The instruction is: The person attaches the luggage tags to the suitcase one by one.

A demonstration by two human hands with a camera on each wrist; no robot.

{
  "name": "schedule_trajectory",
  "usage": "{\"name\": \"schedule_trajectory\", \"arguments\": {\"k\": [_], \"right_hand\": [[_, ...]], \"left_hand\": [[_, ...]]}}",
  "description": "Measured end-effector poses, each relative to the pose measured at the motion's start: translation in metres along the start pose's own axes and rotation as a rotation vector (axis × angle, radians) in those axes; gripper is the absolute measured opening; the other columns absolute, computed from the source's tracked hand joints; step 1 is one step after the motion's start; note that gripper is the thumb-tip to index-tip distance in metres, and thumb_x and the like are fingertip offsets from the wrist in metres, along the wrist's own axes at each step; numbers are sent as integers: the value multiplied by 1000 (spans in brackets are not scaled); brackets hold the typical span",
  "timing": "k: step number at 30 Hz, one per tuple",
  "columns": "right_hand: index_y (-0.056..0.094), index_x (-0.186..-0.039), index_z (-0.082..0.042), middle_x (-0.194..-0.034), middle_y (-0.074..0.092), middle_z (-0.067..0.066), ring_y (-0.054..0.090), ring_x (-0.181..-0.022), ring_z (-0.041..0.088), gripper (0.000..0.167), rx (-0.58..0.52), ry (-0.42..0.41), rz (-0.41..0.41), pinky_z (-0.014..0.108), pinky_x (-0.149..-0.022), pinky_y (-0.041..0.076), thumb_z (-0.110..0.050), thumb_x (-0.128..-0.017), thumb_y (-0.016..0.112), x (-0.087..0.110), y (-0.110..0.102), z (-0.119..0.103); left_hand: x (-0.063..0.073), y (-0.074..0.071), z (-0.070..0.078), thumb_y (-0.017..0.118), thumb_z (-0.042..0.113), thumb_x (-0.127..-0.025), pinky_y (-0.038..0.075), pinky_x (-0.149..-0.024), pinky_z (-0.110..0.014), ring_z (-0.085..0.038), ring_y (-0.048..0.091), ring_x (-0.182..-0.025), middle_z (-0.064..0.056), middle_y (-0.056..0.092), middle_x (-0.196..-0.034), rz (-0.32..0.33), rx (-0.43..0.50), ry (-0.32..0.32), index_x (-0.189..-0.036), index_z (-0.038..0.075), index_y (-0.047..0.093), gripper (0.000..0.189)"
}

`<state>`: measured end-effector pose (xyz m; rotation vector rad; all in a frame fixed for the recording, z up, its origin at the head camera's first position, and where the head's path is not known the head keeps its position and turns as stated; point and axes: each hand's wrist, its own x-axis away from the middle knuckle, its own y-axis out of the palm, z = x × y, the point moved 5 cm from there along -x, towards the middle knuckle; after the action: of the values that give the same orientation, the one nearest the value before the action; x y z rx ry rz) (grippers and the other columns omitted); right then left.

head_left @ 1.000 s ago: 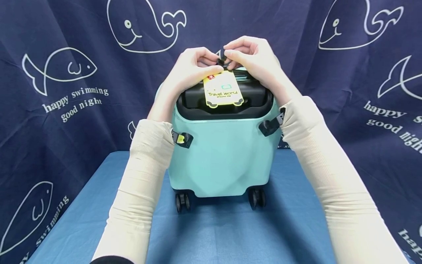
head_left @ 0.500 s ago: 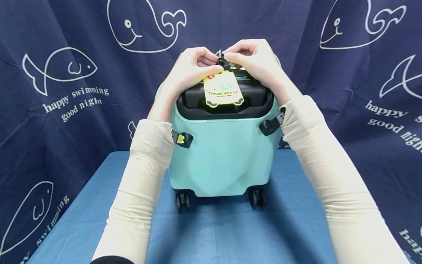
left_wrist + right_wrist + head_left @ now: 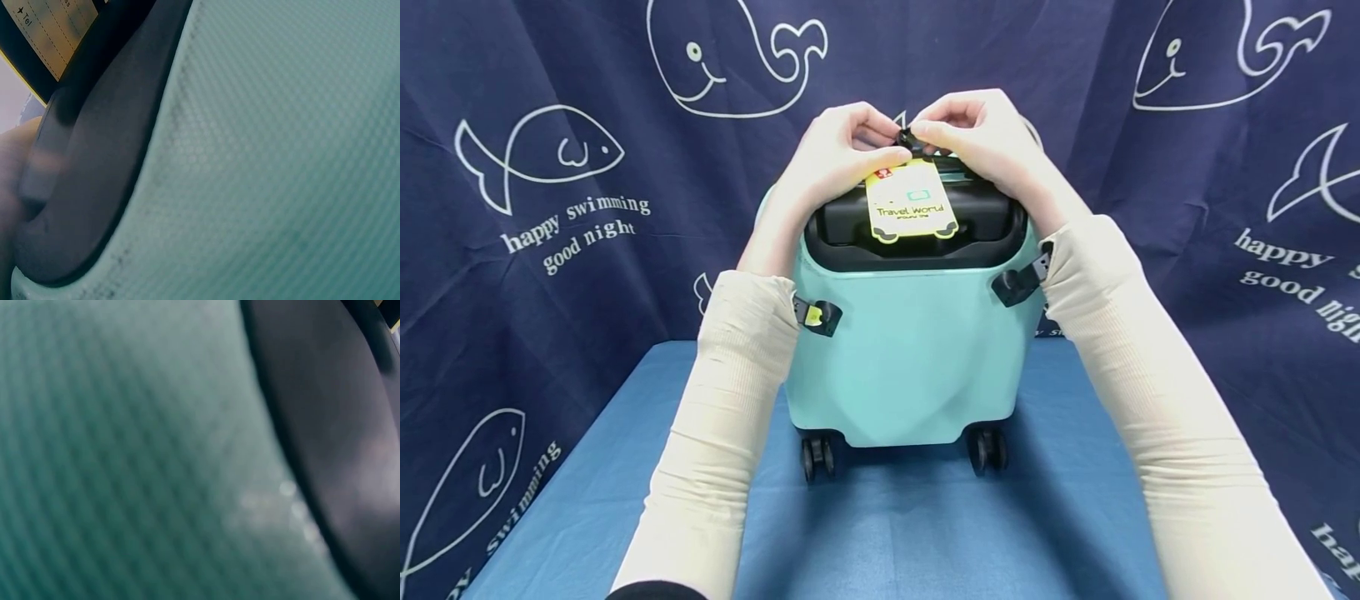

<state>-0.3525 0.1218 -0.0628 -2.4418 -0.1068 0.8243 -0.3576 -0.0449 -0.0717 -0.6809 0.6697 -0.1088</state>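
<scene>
A mint-green suitcase stands upright, its black top handle panel towards me. A yellow luggage tag lettered "Travel World" hangs over that panel from a short black strap. From the left, my left hand pinches the strap just above the tag, thumb in front. My right hand pinches the strap from the other side with thumb and index finger. The strap's fastening is too small to make out between the fingertips. Ruled lines and "Tel" show on the tag's back in the left wrist view.
Black wheels carry the suitcase on a blue cloth-covered table. A navy curtain with white fish and whale drawings hangs behind. The ribbed shell fills most of the right wrist view.
My right hand has come down slightly, its fingertips closing in on the strap beside my left fingers. My left hand keeps its hold. The head view has shifted a little.
</scene>
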Motion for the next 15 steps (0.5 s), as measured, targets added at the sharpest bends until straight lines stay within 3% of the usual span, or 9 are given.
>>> {"name": "schedule_trajectory", "arguments": {"k": [5, 15], "right_hand": [[71, -98, -15, -75, 62, -7, 54, -75, 12, 18, -18, -16, -9, 19, -69, 39, -28, -88, 65, 1, 1, -1], [70, -99, -15, -77, 61, -7, 52, -76, 11, 20, -16, -11, -38, 20, -70, 38, -30, -89, 63, 2, 2, -1]], "left_hand": [[1, -2, 0, 71, 32, -82, 43, -85, -18, -6, 63, -96, -2, 69, -109, 21, -41, 6, -110, 11, 61, 36], [2, -1, 0, 71, 30, -82, 43, -86, -18, -5, 63, -95, -2, 69, -107, 22, -33, 30, -109, 12, 62, 34]]}}
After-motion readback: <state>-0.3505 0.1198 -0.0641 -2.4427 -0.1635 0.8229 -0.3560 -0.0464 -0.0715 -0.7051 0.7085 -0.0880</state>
